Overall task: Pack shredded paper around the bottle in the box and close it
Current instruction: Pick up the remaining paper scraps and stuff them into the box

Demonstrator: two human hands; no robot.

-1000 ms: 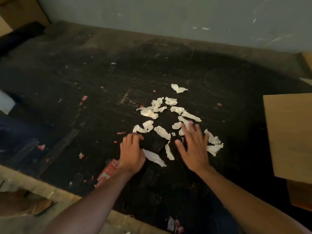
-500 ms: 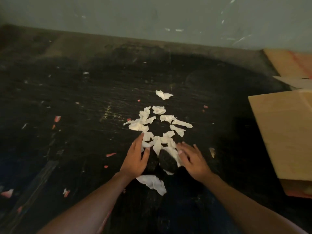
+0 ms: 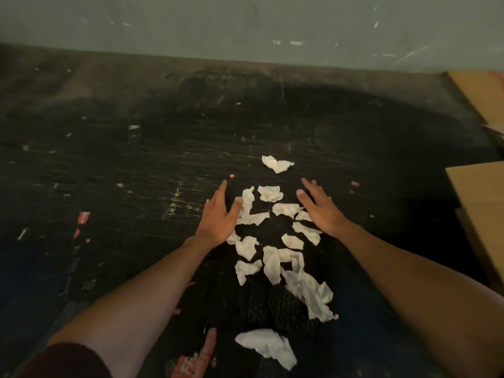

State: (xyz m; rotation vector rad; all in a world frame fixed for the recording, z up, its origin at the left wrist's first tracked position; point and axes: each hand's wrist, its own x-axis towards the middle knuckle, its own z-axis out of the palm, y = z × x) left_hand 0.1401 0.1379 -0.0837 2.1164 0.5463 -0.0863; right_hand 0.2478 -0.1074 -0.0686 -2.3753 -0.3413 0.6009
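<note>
- Change: half a second ago both hands lay low at the near end of the scraps, fingers bent over them; now they have reached farther out and flank the far part of the scatter.
- Left hand: fingers straight and spread, holding nothing; thumb touching a scrap at its 3 o'clock.
- Right hand: fingers straight, slightly apart, holding nothing; heel of the palm over scraps at its 7 o'clock.
- Paper: torn white scraps in a loose strip between the hands, running down toward 6 o'clock. One stray scrap lies at 12 o'clock beyond the fingertips; a larger wad lies alone at 6 o'clock, near the bottom edge.
- Box: brown cardboard at 3 o'clock of the right hand, well apart, cut off by the frame; whether it stands open I cannot tell.
- Bottle: not in view.
- Table: dark, scuffed, flecked with small red bits; grey wall at 12 o'clock.
- Step in hand, as judged: gathering the scraps into a heap; packing not yet begun, box not yet closed.
- Next move, as judged: draw both palms inward and toward 6 o'clock to bunch the paper, then scoop it and carry it to 3 o'clock. Light scraps may slip out past the fingers; the 12 o'clock stray needs its own reach.
</note>
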